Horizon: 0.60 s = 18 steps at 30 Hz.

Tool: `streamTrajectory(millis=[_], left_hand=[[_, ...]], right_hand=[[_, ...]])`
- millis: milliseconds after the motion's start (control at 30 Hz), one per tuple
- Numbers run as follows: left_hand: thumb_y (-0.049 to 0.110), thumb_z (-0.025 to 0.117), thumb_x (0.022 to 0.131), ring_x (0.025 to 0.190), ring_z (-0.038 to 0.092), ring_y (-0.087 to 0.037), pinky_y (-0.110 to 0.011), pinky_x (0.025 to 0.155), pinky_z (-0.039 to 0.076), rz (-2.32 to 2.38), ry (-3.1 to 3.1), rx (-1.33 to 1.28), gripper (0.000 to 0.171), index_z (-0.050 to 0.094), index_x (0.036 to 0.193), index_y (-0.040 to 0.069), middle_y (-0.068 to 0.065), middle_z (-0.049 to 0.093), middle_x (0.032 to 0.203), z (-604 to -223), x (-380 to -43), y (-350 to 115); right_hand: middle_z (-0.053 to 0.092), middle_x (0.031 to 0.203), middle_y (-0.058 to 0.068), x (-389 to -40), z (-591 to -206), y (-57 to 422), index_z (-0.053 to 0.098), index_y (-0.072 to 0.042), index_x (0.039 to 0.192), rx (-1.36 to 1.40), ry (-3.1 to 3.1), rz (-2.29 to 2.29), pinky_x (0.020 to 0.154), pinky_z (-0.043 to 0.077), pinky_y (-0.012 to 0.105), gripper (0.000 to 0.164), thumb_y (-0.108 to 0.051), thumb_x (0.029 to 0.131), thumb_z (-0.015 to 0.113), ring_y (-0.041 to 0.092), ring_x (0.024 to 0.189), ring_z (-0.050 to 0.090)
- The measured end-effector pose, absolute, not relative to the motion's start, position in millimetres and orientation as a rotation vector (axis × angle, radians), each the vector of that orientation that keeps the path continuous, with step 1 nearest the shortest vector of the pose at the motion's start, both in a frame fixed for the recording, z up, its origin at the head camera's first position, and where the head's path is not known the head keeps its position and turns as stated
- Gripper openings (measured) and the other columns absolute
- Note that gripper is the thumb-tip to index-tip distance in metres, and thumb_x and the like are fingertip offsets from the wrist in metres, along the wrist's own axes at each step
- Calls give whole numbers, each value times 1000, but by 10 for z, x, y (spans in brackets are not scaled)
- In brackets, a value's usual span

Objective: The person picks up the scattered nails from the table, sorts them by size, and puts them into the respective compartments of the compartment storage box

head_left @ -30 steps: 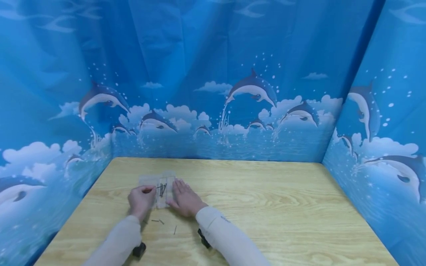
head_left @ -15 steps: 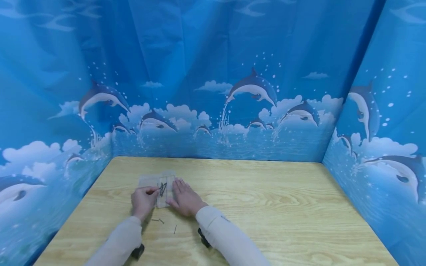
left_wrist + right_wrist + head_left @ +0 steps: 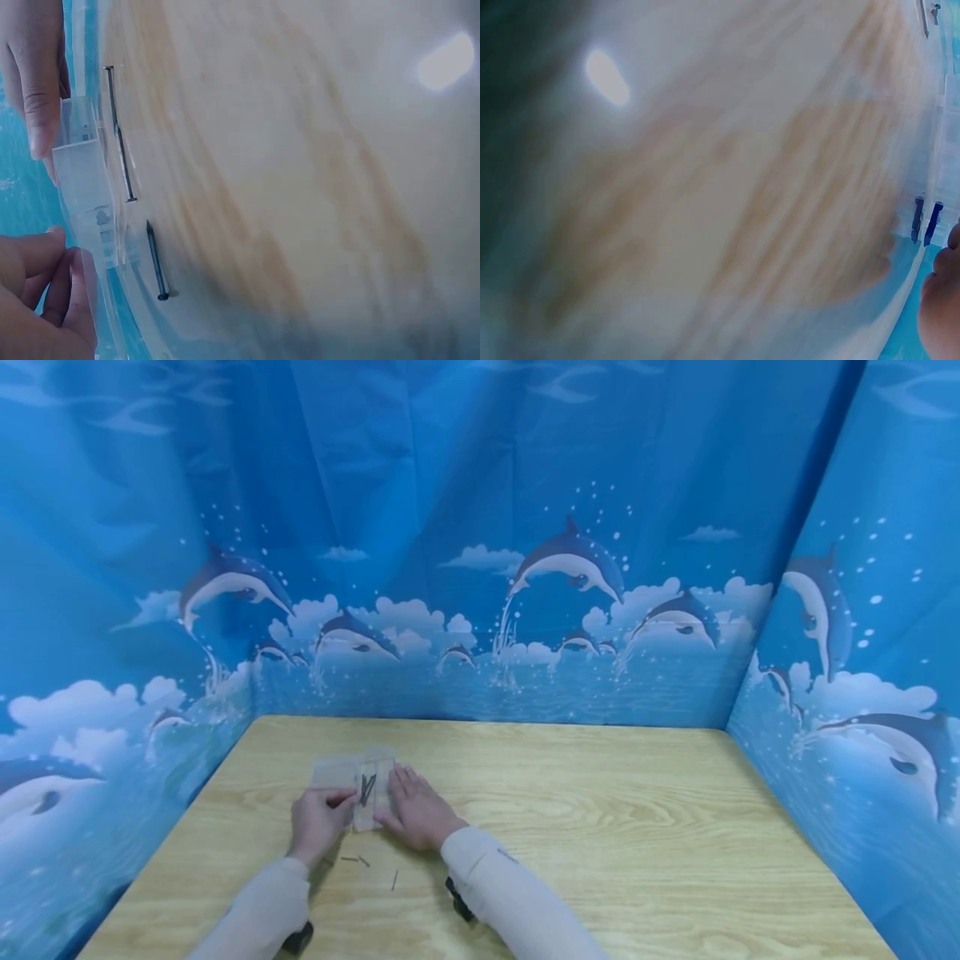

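1. A clear plastic box [image 3: 366, 821] lay on the wood-grain table [image 3: 637, 827], between 9 and 10 o'clock from the tabletop's middle.
2. Inside it lay a small cluster of dark nails [image 3: 367, 789], mostly running from 6 toward 12 and 1 o'clock; their exact number could not be made out.
3. A flat clear panel [image 3: 333, 769] lay at 10 o'clock from the nails, next to the box.
4. The left hand [image 3: 321, 820] was at 8 o'clock from the box, its fingers bent and drawn narrowly together, with the tips at the box's near side edge. Whether they pinched a nail, the edge or nothing could not be told.
5. The right hand [image 3: 418, 810] was between 3 and 4 o'clock from the box, lying flat and fairly wide, its fingers straight and touching the box's edge. It gripped nothing.
6. Two loose nails [image 3: 349, 858] lay on the table at 6 o'clock from the box, almost end to end. A single nail [image 3: 395, 880] lay apart from them, between 5 and 6 o'clock from the box.
7. Pale sleeves [image 3: 517, 893] covered both forearms, and black wrist devices [image 3: 459, 900] showed beneath them.
8. Beyond the table, toward 12 o'clock, hung a blue curtain [image 3: 450, 468] printed with leaping dolphins [image 3: 570, 556], clouds and water; it also closed in the 9 and 3 o'clock sides.
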State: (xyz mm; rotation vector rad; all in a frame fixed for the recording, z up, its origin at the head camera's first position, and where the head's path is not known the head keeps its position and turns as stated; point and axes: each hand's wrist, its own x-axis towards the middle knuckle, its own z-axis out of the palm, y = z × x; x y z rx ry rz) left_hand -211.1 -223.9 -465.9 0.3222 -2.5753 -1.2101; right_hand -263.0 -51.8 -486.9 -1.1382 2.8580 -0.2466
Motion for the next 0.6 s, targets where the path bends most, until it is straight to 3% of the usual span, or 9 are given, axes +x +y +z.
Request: streamTrajectory(millis=[367,600], left_hand=[[10,70,86,94,65,-30,-45,86,50,-1167,-2649,258,19,71,103,1,-16,71,100,-4599,-1938,-2348],[11,73,83,89,66,-27,-42,83,52,-1172,-2705,261,22,71,103,2,-13,72,96,-4537,-1700,-2484]], right_hand=[[10,160,12,-2644,-4893,-523,13,-4,152,-1112,2855,-261,118,11,32,72,-53,101,24,23,147,9],[9,160,12,-2647,-4915,-529,11,-5,152,-1115,2851,-256,118,10,32,74,-56,100,23,23,147,8]])
